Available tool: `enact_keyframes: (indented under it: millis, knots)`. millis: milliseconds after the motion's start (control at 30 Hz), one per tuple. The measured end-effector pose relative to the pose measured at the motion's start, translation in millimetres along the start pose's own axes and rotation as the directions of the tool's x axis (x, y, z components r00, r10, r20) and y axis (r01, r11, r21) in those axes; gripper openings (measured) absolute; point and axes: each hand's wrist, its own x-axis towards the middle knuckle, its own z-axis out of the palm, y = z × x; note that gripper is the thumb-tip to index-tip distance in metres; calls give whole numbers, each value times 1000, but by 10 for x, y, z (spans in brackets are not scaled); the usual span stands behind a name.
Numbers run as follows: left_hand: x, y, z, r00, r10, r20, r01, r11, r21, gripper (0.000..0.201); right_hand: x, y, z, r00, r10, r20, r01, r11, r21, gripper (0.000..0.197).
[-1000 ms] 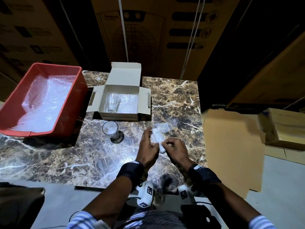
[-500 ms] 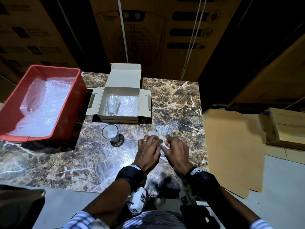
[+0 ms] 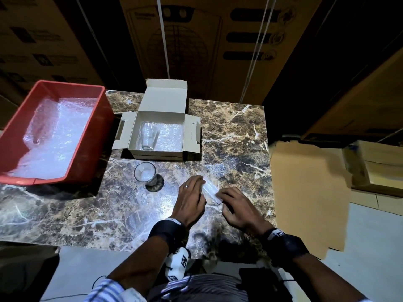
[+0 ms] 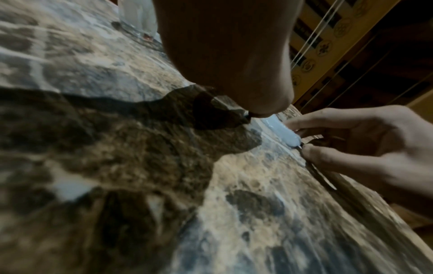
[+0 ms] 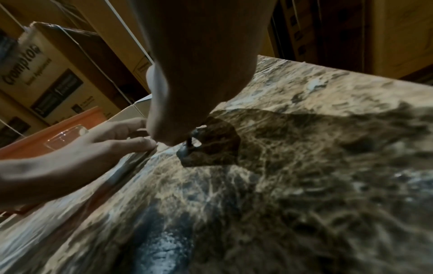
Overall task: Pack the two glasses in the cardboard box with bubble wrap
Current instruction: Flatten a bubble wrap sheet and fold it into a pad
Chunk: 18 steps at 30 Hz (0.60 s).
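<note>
An open cardboard box (image 3: 160,101) stands at the table's back, with bubble wrap lining (image 3: 172,136) and one clear glass (image 3: 149,136) lying inside at its left. The second glass (image 3: 145,174) (image 5: 63,137) stands upright on the marble in front of the box. Right of it lies a small bubble wrap sheet (image 3: 210,189) (image 4: 281,129), partly folded into a strip. My left hand (image 3: 197,182) (image 5: 145,137) presses straight fingers on the strip's left side. My right hand (image 3: 220,196) (image 4: 297,137) pinches the strip's near end between thumb and fingers.
A red bin (image 3: 104,118) full of bubble wrap sits at the table's left. The marble table (image 3: 235,131) ends just right of my hands, with flat cardboard (image 3: 305,192) on the floor beyond. Large cartons stand behind the table.
Both hands stayed on the bubble wrap sheet. They closed together over it, then drew slightly apart, and a folded strip of it now shows between them.
</note>
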Motion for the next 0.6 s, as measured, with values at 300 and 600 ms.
enact_keyframes:
  millis: [300,600]
  knots:
    - [-28,-38,-43,998,37,57,-44,992,121,45,42,-72,-71,998,-50,-41,49,998,-25,22]
    - [-75,30,-83,997,-36,74,45,991,-124,30,62,-401,-179,996,-38,-83,41,999,31,8]
